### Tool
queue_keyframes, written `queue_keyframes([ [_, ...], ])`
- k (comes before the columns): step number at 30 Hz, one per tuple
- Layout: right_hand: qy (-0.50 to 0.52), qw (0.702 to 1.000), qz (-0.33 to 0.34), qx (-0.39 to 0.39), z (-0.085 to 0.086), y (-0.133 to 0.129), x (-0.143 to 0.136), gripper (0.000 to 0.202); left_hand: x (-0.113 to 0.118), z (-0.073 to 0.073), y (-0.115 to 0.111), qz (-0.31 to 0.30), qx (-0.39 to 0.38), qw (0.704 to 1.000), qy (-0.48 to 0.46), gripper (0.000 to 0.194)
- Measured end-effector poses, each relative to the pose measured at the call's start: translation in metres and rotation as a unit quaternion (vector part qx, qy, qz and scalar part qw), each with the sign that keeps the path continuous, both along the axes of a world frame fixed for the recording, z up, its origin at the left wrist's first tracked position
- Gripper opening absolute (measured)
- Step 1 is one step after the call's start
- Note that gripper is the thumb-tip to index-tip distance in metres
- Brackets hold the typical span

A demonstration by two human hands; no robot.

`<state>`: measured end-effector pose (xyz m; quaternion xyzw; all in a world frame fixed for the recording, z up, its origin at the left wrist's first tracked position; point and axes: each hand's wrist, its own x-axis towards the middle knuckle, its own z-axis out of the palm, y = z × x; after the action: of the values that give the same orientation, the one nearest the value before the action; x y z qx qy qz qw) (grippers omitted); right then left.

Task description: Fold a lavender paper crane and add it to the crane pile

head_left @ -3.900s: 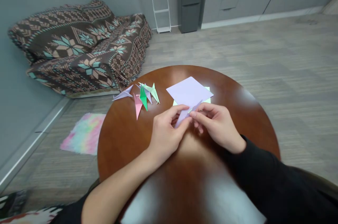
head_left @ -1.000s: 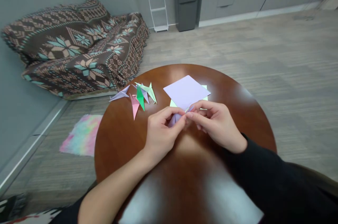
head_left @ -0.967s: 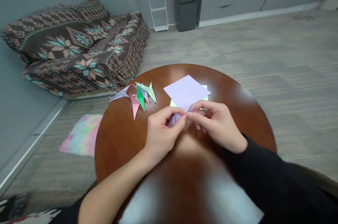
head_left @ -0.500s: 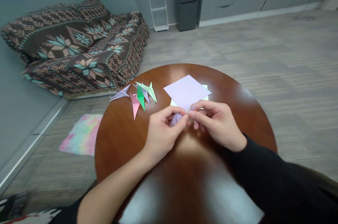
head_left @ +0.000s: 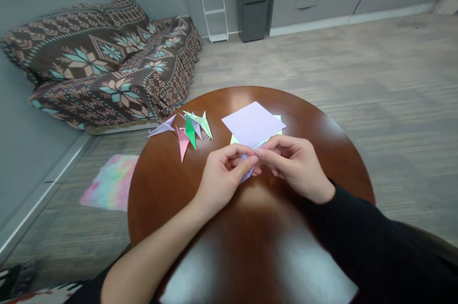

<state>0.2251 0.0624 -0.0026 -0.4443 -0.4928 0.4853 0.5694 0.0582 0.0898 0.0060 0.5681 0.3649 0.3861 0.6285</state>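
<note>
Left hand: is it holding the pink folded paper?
No, the left hand pinches a lavender folded paper, while the pink folded paper lies on the table.

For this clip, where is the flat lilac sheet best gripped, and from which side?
Likely by its left corner, in a light pinch from the left: the flat lilac sheet lies cornerwise, so that corner juts past the pale green sheet beneath, while the right one barely does.

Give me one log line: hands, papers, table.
left hand: pinching folded purple paper | right hand: at same paper, grip unclear | purple sheet: atop green sheet | folded paper shapes: on table, left side
</note>
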Motion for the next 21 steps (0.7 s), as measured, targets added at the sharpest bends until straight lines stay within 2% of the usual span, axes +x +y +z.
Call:
queue_keyframes([
  [5, 0.024, 0.998, -0.058, -0.01, -0.0007, -0.002, -0.0082, 0.027, 0.0006, -0.004, 0.0017, -0.014, -0.047, 0.998, -0.034, 0.023],
  [12, 0.01, 0.999, -0.018, -0.036, 0.0037, -0.002, -0.0012, 0.021, 0.0003, -0.0034, 0.0053, -0.03, -0.248, 0.962, -0.107, 0.025],
  [16, 0.019, 0.999, -0.028, -0.029, 0.0029, -0.0003, -0.0003, 0.015, 0.0002, -0.0028, 0.0057, -0.041, -0.27, 0.956, -0.109, 0.024],
  [21, 0.04, 0.998, -0.021, -0.036, 0.0028, 0.0013, -0.0022, 0.019, 0.0003, -0.0034, 0.005, -0.039, -0.258, 0.96, -0.098, 0.021],
])
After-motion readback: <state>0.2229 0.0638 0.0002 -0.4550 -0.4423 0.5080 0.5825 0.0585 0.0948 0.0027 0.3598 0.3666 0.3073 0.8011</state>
